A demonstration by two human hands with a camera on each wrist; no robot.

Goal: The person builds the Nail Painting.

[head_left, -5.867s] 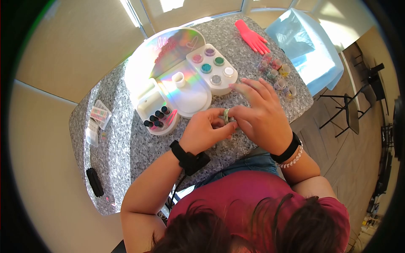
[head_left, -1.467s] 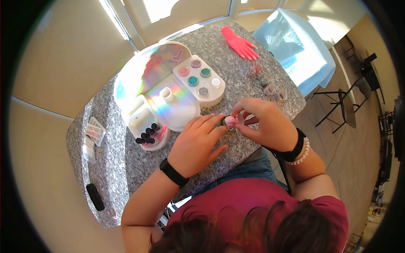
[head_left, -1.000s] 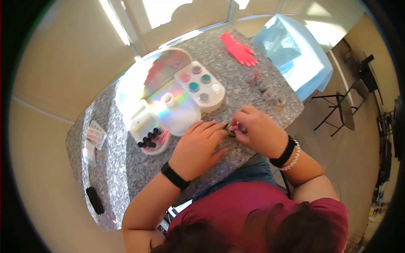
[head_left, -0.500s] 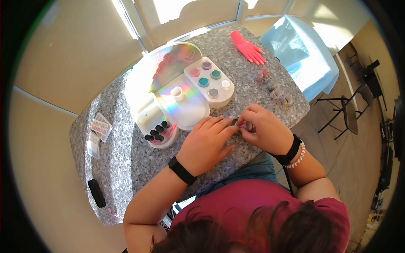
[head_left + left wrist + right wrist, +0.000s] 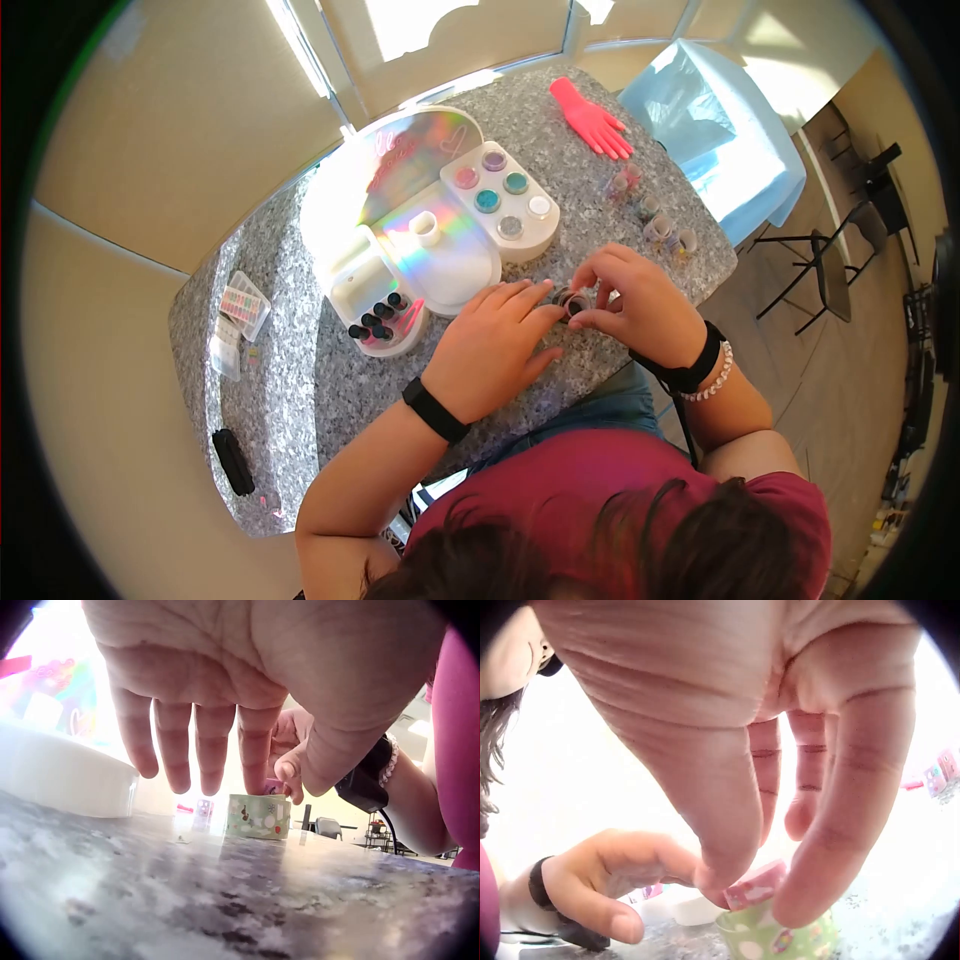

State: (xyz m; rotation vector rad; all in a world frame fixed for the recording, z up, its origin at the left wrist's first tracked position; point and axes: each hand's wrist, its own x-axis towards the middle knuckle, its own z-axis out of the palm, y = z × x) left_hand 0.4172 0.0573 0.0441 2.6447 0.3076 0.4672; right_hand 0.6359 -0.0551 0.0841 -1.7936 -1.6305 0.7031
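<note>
In the left wrist view a pale green patterned roll [image 5: 257,816] stands on the stone tabletop, a bit of pink showing above its rim. My left hand [image 5: 492,350] lies palm down with its fingers extended, the index fingertip touching the roll's edge. The right wrist view shows a smaller pink patterned roll [image 5: 756,887] between the thumb and index finger of my right hand [image 5: 765,742], partly inside the top of the green roll [image 5: 772,939]. From the head view, the rolls look dark and small between my hands, half hidden by the right fingers [image 5: 600,318].
Beyond my hands stands a white station [image 5: 440,265] with glitter pots and black-capped bottles. Several small clear-sided rolls [image 5: 658,228] and a pink model hand [image 5: 594,122] lie at the far right. Clear cases [image 5: 240,308] and a black pouch [image 5: 232,462] lie at left.
Since several seconds ago, my left hand has let go of the green roll and flattened beside it. A pink roll has come into my right hand, whose fingers have spread slightly since half a second ago.
</note>
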